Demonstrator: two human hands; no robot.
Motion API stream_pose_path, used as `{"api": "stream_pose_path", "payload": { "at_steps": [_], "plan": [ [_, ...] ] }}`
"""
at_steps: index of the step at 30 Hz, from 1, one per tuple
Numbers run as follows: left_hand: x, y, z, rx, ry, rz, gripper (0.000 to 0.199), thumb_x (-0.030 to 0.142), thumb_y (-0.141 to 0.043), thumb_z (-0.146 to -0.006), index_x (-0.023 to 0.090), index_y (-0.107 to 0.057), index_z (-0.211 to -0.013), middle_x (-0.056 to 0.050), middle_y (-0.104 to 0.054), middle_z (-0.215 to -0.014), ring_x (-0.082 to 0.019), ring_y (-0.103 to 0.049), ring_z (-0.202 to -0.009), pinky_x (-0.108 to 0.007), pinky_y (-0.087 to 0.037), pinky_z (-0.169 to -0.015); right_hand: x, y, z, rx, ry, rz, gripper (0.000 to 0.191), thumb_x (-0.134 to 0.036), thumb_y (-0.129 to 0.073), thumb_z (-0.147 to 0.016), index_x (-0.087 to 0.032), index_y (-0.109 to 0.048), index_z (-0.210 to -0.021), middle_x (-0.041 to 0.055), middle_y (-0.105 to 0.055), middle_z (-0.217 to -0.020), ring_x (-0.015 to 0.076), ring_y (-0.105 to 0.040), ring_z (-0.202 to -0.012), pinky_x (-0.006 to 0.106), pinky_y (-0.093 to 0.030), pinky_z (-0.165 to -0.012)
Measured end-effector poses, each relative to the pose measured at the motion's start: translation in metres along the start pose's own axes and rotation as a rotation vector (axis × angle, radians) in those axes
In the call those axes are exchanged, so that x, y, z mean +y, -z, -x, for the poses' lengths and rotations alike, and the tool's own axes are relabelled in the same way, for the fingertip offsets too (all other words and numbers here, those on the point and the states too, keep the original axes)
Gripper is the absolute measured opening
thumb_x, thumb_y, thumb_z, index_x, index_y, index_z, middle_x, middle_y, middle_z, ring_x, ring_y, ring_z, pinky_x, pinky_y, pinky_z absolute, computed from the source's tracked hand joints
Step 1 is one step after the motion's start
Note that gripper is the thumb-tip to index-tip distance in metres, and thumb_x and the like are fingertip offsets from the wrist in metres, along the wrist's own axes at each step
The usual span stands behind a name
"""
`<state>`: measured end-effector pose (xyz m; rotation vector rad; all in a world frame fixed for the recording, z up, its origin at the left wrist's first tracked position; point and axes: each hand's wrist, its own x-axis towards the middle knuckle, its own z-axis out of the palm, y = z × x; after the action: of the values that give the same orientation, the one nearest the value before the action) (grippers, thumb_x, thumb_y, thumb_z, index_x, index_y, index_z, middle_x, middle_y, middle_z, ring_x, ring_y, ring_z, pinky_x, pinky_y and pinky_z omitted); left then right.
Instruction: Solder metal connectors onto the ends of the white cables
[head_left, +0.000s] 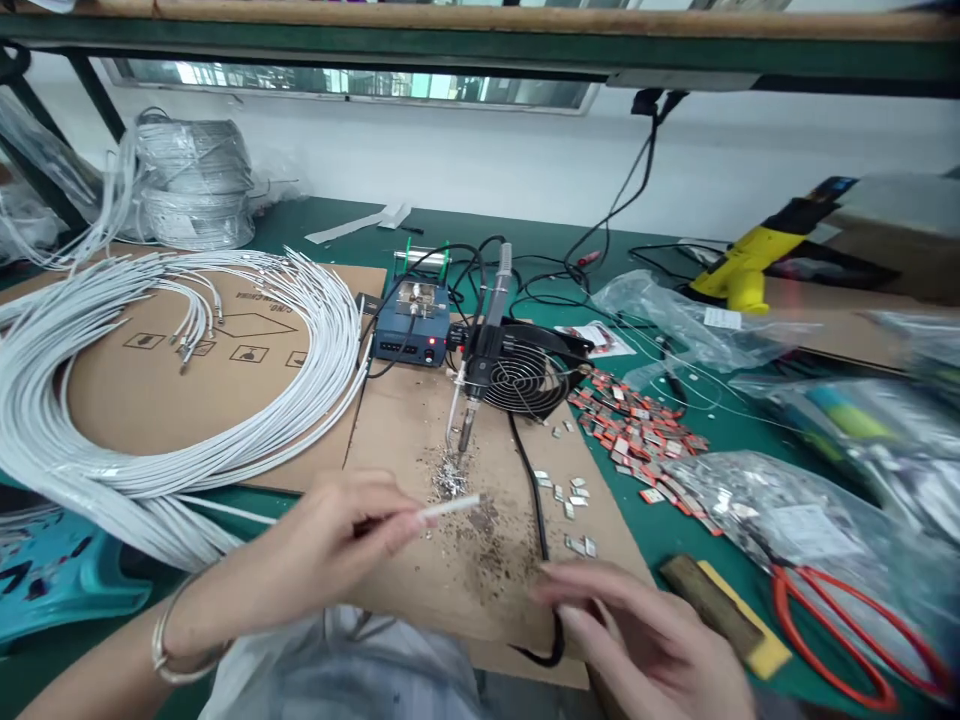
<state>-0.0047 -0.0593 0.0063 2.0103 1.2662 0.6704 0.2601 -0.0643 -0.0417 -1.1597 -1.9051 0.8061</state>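
Note:
Pinched in the fingers of my left hand (360, 525) is the end of a white cable (450, 506), its tip pointing right over the cardboard. Just beyond that tip, a soldering iron (480, 350) is fixed upright, pointing down at a pile of solder scraps (451, 478). My right hand (645, 640), slightly blurred, hovers at the lower right with thumb and fingers apart. Nothing shows between them. Near its fingertips runs a black cord (541, 510). Several small metal-and-white connector pieces (570, 495) lie on the cardboard ahead of it.
A large coil of white cables (315, 430) covers the left side. Behind the iron stand a blue solder feeder (411, 330) and a black fan (529, 375). On the right are orange-and-silver pieces (637, 430), red-handled scissors (847, 620) and a yellow heat gun (742, 260).

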Motion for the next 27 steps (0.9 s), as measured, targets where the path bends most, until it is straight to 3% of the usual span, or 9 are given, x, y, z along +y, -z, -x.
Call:
{"api": "stream_pose_path", "payload": {
  "at_steps": [2,6,11,15,18,20,21,24,27],
  "plan": [
    [0.009,-0.016,-0.001,-0.066,-0.006,0.081,0.029,0.027,-0.040,-0.092,0.018,-0.065,-0.080,0.002,-0.048,-0.068,-0.009,-0.046,-0.060,-0.019,-0.034,-0.054,-0.016,-0.022,-0.009,0.011,-0.090,-0.152,0.013,-0.023,-0.058,-0.079,-0.024,-0.065,-0.090,0.0049,-0.069,-0.075,0.0193,-0.064,-0.067,0.028,-0.051,-0.062],
    [0.006,-0.031,0.002,-0.053,0.029,0.128,0.024,0.027,-0.043,-0.090,0.021,-0.066,-0.090,0.001,-0.050,-0.067,-0.010,-0.045,-0.060,-0.020,-0.032,-0.052,-0.029,-0.049,-0.023,-0.035,-0.105,-0.351,0.012,-0.024,-0.058,-0.079,-0.021,-0.065,-0.088,0.0037,-0.064,-0.069,0.0145,-0.055,-0.058,0.025,-0.044,-0.053],
    [-0.002,-0.036,0.008,-0.066,0.056,0.209,0.021,0.027,-0.044,-0.090,0.019,-0.064,-0.091,0.001,-0.052,-0.067,-0.009,-0.047,-0.059,-0.019,-0.033,-0.052,-0.026,-0.058,-0.026,0.000,-0.143,-0.496,0.008,-0.025,-0.064,-0.074,-0.018,-0.064,-0.071,0.0006,-0.057,-0.059,0.0107,-0.046,-0.053,0.022,-0.036,-0.048],
    [-0.002,-0.043,0.010,0.019,0.032,0.221,0.018,0.026,-0.050,-0.086,0.016,-0.064,-0.080,0.001,-0.051,-0.062,-0.008,-0.044,-0.055,-0.019,-0.030,-0.049,-0.025,-0.060,-0.027,-0.068,-0.229,-0.721,0.018,-0.029,-0.068,-0.071,-0.016,-0.059,-0.061,-0.0001,-0.055,-0.055,0.0094,-0.045,-0.050,0.021,-0.034,-0.047],
    [-0.002,-0.047,0.012,0.078,0.074,0.336,0.021,0.028,-0.053,-0.084,0.014,-0.063,-0.072,0.001,-0.050,-0.059,-0.008,-0.043,-0.051,-0.018,-0.030,-0.047,-0.024,-0.060,-0.031,0.094,-0.256,-0.928,0.028,-0.035,-0.067,-0.072,-0.018,-0.052,-0.056,-0.0055,-0.043,-0.047,0.0070,-0.036,-0.044,0.020,-0.030,-0.044],
    [-0.004,-0.047,0.015,0.073,0.135,0.464,0.023,0.031,-0.053,-0.084,0.013,-0.063,-0.074,0.001,-0.050,-0.060,-0.006,-0.043,-0.046,-0.017,-0.030,-0.042,-0.024,-0.058,-0.031,0.199,-0.232,-0.909,0.026,-0.034,-0.065,-0.074,-0.019,-0.053,-0.057,-0.0056,-0.043,-0.047,0.0074,-0.037,-0.045,0.020,-0.030,-0.045],
    [-0.004,-0.047,0.015,0.062,0.157,0.515,0.023,0.032,-0.053,-0.084,0.013,-0.063,-0.075,0.001,-0.050,-0.061,-0.006,-0.042,-0.044,-0.017,-0.030,-0.040,-0.024,-0.058,-0.031,0.190,-0.210,-0.839,0.021,-0.031,-0.065,-0.074,-0.019,-0.057,-0.060,-0.0044,-0.048,-0.050,0.0082,-0.040,-0.047,0.020,-0.032,-0.046],
    [-0.006,-0.046,0.017,0.039,0.141,0.553,0.022,0.031,-0.051,-0.085,0.014,-0.064,-0.079,0.001,-0.050,-0.061,-0.004,-0.042,-0.041,-0.016,-0.030,-0.039,-0.029,-0.057,-0.029,0.029,-0.125,-0.612,0.004,-0.020,-0.066,-0.073,-0.019,-0.066,-0.069,0.0009,-0.060,-0.062,0.0116,-0.050,-0.056,0.023,-0.038,-0.052],
    [-0.007,-0.045,0.017,0.033,0.099,0.523,0.022,0.028,-0.049,-0.087,0.014,-0.065,-0.080,0.002,-0.049,-0.057,-0.005,-0.042,-0.041,-0.016,-0.032,-0.042,-0.033,-0.057,-0.028,-0.020,-0.035,-0.571,0.007,-0.016,-0.063,-0.074,-0.020,-0.068,-0.072,0.0018,-0.064,-0.064,0.0124,-0.053,-0.057,0.024,-0.040,-0.052]
  ]
}}
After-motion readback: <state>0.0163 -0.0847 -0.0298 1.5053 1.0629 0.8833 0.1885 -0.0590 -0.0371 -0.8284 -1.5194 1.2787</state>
